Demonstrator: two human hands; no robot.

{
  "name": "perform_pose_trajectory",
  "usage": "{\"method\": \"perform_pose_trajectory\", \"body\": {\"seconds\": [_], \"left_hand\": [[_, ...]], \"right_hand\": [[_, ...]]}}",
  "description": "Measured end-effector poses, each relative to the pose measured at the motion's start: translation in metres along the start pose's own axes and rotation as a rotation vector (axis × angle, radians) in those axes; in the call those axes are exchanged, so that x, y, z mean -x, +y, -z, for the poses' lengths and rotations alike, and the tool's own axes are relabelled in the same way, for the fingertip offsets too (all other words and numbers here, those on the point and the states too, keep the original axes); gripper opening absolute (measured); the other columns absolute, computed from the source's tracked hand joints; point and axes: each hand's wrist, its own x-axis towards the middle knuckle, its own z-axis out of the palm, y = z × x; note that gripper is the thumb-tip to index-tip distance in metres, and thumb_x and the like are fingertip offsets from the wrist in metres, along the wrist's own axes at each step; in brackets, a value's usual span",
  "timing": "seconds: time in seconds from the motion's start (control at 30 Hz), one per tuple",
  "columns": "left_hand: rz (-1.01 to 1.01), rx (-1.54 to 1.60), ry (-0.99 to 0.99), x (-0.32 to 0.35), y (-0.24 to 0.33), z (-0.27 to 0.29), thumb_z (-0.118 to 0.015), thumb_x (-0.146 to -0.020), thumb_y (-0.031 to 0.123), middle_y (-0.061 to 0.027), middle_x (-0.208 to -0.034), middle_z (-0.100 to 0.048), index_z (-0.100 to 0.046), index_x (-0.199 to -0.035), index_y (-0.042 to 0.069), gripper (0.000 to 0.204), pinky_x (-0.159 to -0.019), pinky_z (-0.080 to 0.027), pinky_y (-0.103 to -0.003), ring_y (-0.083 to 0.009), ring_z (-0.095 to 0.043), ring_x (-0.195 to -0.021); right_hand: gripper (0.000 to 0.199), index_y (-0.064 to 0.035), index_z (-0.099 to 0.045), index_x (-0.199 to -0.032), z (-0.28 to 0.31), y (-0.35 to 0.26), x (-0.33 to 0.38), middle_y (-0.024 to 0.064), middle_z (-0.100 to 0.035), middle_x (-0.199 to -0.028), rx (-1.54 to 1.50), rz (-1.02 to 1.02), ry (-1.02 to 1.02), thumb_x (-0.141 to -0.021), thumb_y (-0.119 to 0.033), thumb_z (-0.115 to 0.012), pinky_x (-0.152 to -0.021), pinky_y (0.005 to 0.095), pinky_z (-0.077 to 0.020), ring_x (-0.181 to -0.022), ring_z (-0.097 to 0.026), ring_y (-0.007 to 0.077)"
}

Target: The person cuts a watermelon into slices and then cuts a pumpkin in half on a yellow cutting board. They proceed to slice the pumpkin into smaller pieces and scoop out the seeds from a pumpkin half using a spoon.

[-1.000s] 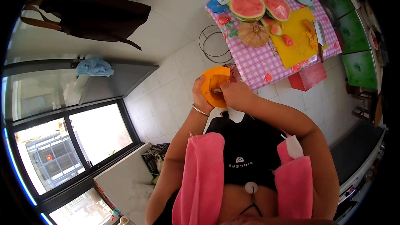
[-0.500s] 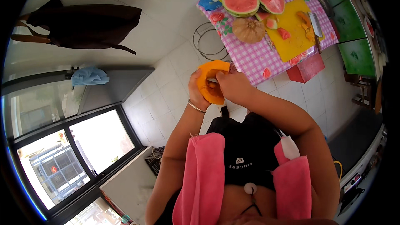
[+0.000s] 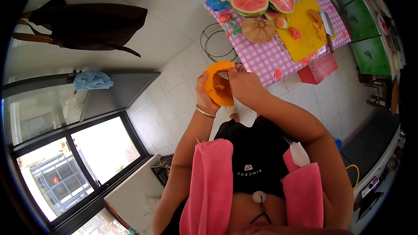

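Observation:
A cut piece of pumpkin [image 3: 212, 75], bright orange with a hollow middle, is held up in front of me, short of the table. My left hand [image 3: 203, 95] is wrapped round its outer left side, thumb near the top. My right hand [image 3: 246, 88] is closed at the opening from the right, fingers at the inner wall. Something pale shows by those fingertips, but I cannot make out what they hold. Loose orange pulp lies inside the hollow. On the table sit a whole tan pumpkin [image 3: 257, 30] and two watermelon halves [image 3: 249, 1].
A pink checked tablecloth [image 3: 257, 61] bears a yellow cutting board [image 3: 300, 52] with pumpkin strips [image 3: 317, 22], melon chunks [image 3: 294, 33] and a cleaver [image 3: 327, 24]. Below stands a red box [image 3: 317, 70]. A wire rack [image 3: 207, 52] leans by the table's left edge. Green cabinets [image 3: 368, 56] line the right.
The pumpkin piece has shifted slightly up and left and turned a little. My right fingers have moved higher along its opening, showing more of the hollow.

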Motion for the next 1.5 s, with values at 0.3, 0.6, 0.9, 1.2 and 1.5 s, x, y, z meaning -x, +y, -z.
{"method": "perform_pose_trajectory", "body": {"seconds": [0.3,0.6,0.9,1.2,1.5], "left_hand": [[-0.022,0.039,0.013,0.012,-0.007,0.008,-0.051,-0.087,0.041,-0.0143,-0.117,-0.061,-0.052,-0.123,0.002,0.054,-0.091,-0.049,-0.043,-0.0294,-0.059,-0.105],[-0.048,0.059,-0.050,0.014,-0.005,0.016,-0.048,-0.086,0.045,-0.0197,-0.116,-0.059,-0.050,-0.125,0.002,0.058,-0.089,-0.049,-0.051,-0.0391,-0.060,-0.100],[-0.050,0.071,-0.076,0.023,-0.005,0.011,-0.051,-0.085,0.042,-0.0174,-0.116,-0.060,-0.051,-0.124,0.000,0.057,-0.085,-0.051,-0.045,-0.0327,-0.060,-0.100],[-0.068,0.028,-0.061,0.020,0.001,0.016,-0.049,-0.083,0.048,-0.0205,-0.119,-0.059,-0.048,-0.128,0.000,0.067,-0.085,-0.049,-0.048,-0.0395,-0.059,-0.104],[-0.092,0.026,-0.088,0.006,-0.009,0.041,-0.052,-0.078,0.048,-0.0287,-0.116,-0.058,-0.046,-0.129,-0.005,0.074,-0.083,-0.052,-0.045,-0.0386,-0.061,-0.097]], "right_hand": [[0.018,0.0003,-0.054,-0.093,-0.026,0.000,0.026,0.0166,-0.066,-0.069,0.007,0.115,-0.153,-0.081,-0.013,-0.057,-0.056,0.0437,-0.0515,-0.065,-0.066,0.0346],[0.022,0.0007,-0.052,-0.092,-0.020,0.005,0.022,0.0156,-0.064,-0.067,-0.070,-0.007,-0.001,-0.081,-0.017,-0.061,-0.055,0.0444,-0.0512,-0.063,-0.065,0.0352],[0.013,-0.0011,-0.057,-0.089,-0.014,0.001,0.023,0.0160,-0.063,-0.063,-0.040,0.050,0.143,-0.079,-0.009,-0.055,-0.052,0.0428,-0.0515,-0.056,-0.065,0.0333],[0.028,0.0024,-0.056,-0.104,-0.028,-0.009,0.035,0.0208,-0.064,-0.076,-0.123,-0.019,-0.142,-0.084,-0.017,-0.060,-0.064,0.0486,-0.0508,-0.072,-0.064,0.0384],[0.027,0.0066,-0.059,-0.090,-0.032,-0.004,0.021,0.0231,-0.063,-0.072,-0.566,-0.272,-0.376,-0.091,-0.017,-0.046,-0.057,0.0452,-0.0524,-0.059,-0.065,0.0351]]}}
